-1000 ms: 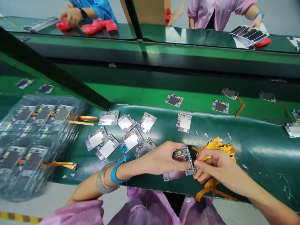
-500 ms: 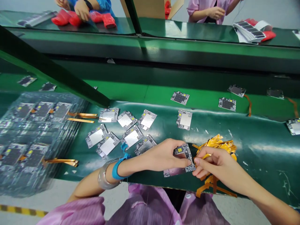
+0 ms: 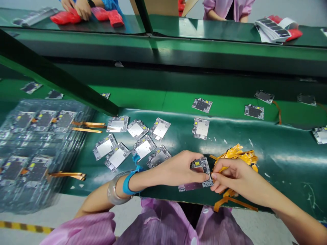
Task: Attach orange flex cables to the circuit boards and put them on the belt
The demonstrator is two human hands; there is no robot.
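Your left hand (image 3: 178, 170) pinches the little board (image 3: 200, 166) low over the green mat (image 3: 281, 163). Your right hand (image 3: 233, 177) nips its right edge with closed fingers, by the orange strips (image 3: 240, 156).

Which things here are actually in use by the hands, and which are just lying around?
In use: circuit board, gripped by left hand, its edge pinched by right hand; orange ribbon pile under the right hand.
Lying about: loose boards at left; clear tray stack; conveyor boards; red bags opposite.
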